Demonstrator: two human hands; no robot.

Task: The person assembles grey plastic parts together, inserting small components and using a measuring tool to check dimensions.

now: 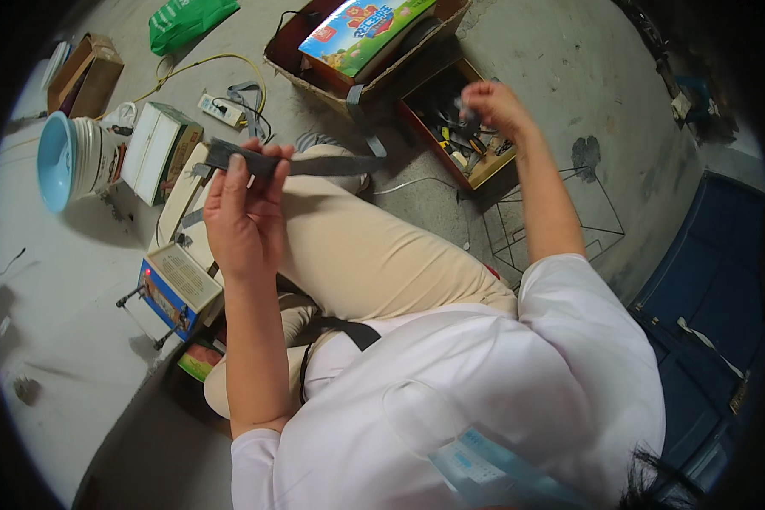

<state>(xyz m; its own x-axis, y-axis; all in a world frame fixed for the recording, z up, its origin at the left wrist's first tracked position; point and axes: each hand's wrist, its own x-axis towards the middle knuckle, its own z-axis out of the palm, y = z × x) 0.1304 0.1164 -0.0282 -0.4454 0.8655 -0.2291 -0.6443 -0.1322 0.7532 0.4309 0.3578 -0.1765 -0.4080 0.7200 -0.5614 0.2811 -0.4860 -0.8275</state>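
sm. blurry item (463,109), r hand (500,108)

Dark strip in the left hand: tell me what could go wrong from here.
The dark strip might snag or slip, as its long end reaches well past the left hand. The right hand, over the open box, could get scraped on the jumbled tools.

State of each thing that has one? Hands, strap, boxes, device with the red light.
Dark flat fabric strap: held near its left end
Left hand: closed on strap
Right hand: fingers bent; grip unclear
Shallow red-rimmed box: open, tools inside
Large brown cardboard box: open, colourful printed carton inside
Blue-and-beige boxy device: red light lit
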